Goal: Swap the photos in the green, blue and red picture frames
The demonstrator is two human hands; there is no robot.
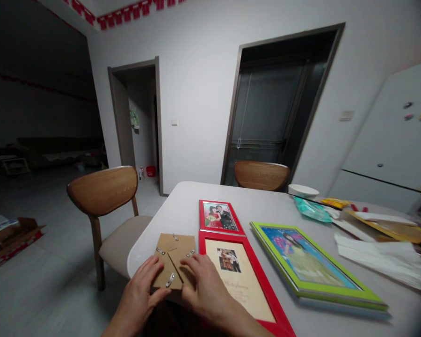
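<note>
A brown picture frame backing board [183, 243] lies at the near left corner of the table, with small metal clips along its sides and a dark diagonal slit across it. My left hand [140, 290] grips its left side, fingers on top and thumb at the near edge. On the right side, my right hand [206, 288] has its fingers bent over the board, covering part of it. Beside my right hand lies a large red picture frame [263, 285] with a cream insert. Beyond that is a smaller red frame [220, 217] with a photo of a couple.
A lime-green framed picture [301, 257] rests on a stack at the right of the white table [182, 201]. Further right are a teal packet [312, 209], a white bowl [302, 191] and white paper [379, 257]. Wooden chairs [105, 189] stand at the left and far side.
</note>
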